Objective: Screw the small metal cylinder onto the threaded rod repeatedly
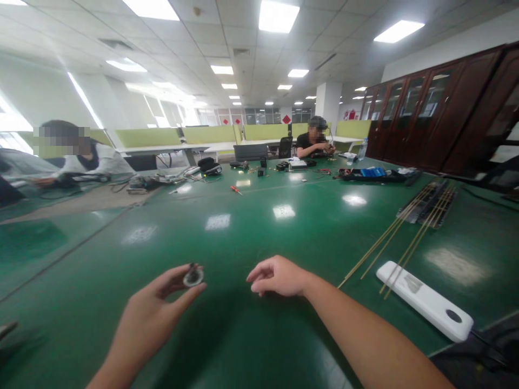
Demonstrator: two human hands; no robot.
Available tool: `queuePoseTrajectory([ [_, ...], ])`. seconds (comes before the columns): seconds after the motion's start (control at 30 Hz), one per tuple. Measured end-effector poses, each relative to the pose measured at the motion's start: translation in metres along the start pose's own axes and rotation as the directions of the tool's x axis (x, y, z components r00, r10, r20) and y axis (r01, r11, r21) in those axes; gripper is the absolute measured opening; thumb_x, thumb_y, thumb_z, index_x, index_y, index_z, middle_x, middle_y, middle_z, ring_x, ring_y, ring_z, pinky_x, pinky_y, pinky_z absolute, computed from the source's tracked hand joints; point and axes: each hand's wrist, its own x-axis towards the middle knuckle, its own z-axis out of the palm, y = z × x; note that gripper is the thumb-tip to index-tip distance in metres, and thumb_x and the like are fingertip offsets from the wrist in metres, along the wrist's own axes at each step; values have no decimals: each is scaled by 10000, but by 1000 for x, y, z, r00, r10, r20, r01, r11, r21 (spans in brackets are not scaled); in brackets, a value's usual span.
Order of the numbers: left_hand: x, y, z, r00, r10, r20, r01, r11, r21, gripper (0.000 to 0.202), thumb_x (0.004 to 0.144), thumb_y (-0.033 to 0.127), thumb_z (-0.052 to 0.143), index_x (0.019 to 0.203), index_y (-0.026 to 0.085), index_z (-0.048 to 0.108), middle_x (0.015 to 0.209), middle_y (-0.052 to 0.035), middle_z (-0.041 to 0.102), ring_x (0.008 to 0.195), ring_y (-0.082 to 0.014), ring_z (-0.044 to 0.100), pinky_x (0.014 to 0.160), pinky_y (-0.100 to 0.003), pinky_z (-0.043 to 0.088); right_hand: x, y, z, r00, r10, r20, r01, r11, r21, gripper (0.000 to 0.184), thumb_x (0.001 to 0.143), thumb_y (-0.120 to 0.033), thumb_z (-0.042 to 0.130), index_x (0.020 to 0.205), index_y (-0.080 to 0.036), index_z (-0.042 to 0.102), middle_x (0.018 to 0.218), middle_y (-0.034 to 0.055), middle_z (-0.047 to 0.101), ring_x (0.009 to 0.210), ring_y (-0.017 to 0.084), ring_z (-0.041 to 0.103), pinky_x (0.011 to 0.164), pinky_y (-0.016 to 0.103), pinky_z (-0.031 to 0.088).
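My left hand (pixel 156 308) is raised over the green table (pixel 227 227) and pinches a small round metal part (pixel 193 276) with a dark rim between thumb and fingertips. My right hand (pixel 278 276) rests knuckles up on the table just right of it, fingers curled loosely under; nothing shows inside them. The two hands are about a hand's width apart.
A white power strip (pixel 425 301) lies at the right with several thin brass rods (pixel 399 235) across it. A red-handled screwdriver (pixel 235 189) and tools lie farther back. One person (pixel 314 141) sits at the far end, another (pixel 87 159) at the left.
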Motion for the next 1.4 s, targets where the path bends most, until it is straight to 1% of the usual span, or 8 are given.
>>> queuePoseTrajectory([
  [0.07, 17, 21, 27, 991, 99, 89, -92, 992, -81, 483, 789, 549, 680, 1118, 195, 682, 1010, -59, 749, 861, -233, 716, 817, -345, 584, 2, 1, -3, 984, -68, -162, 52, 994, -101, 274, 791, -146, 672, 1064, -132, 695, 830, 35, 700, 695, 119, 640, 689, 241, 502],
  [0.17, 28, 38, 61, 948, 287, 136, -271, 954, -126, 378, 881, 451, 605, 1164, 208, 659, 1059, -66, 718, 890, -217, 686, 809, -334, 568, 1, 1, -7, 906, -235, -351, 72, 905, -419, 386, 774, -56, 601, 1127, -193, 678, 894, 24, 707, 752, 132, 635, 747, 259, 497],
  [0.33, 20, 19, 89, 879, 437, 191, -405, 895, -184, 351, 941, 354, 556, 1279, 263, 585, 1159, -53, 659, 1047, -196, 632, 930, -321, 513, -2, 3, -5, 851, -357, -386, 53, 788, -613, 607, 713, -20, 591, 1274, -250, 573, 1019, 17, 689, 792, 144, 626, 789, 277, 501],
  [0.47, 13, 3, 93, 903, 405, 141, -373, 904, -209, 392, 864, 330, 683, 1240, 272, 590, 1137, -27, 675, 1021, -187, 645, 924, -300, 506, -2, 8, -1, 858, -352, -374, 64, 795, -603, 658, 659, 36, 550, 1248, -257, 562, 1078, 17, 666, 817, 144, 620, 748, 260, 510],
  [0.63, 15, 5, 94, 932, 353, 86, -317, 906, -281, 213, 834, 284, 709, 1034, 241, 651, 999, -4, 699, 918, -174, 655, 847, -285, 508, -4, 6, 4, 861, -400, -314, 120, 759, -640, 592, 638, 44, 538, 1155, -240, 590, 1053, 11, 671, 885, 162, 618, 794, 276, 505],
  [0.87, 17, 5, 98, 955, 288, 73, -251, 912, -324, 225, 818, 272, 718, 1033, 237, 664, 971, -3, 701, 888, -173, 653, 817, -286, 503, -8, 0, 9, 863, -399, -308, 117, 753, -648, 348, 709, -150, 696, 1042, -234, 644, 954, 11, 689, 830, 177, 628, 761, 297, 496],
  [1.07, 15, 4, 99, 957, 281, 77, -241, 910, -336, 232, 819, 262, 720, 1043, 250, 663, 999, 4, 701, 923, -171, 652, 847, -287, 500, -8, -3, 9, 830, -436, -348, 125, 753, -646, 295, 729, -153, 681, 1013, -231, 674, 926, 8, 703, 836, 176, 637, 765, 289, 487],
  [1.4, 15, 5, 101, 946, 315, 78, -271, 899, -344, 228, 824, 261, 716, 1047, 241, 673, 997, -17, 707, 920, -182, 658, 844, -300, 515, -7, -4, 11, 837, -445, -318, 138, 735, -664, 127, 769, -190, 676, 886, -211, 720, 847, 11, 714, 786, 165, 643, 729, 271, 462],
])
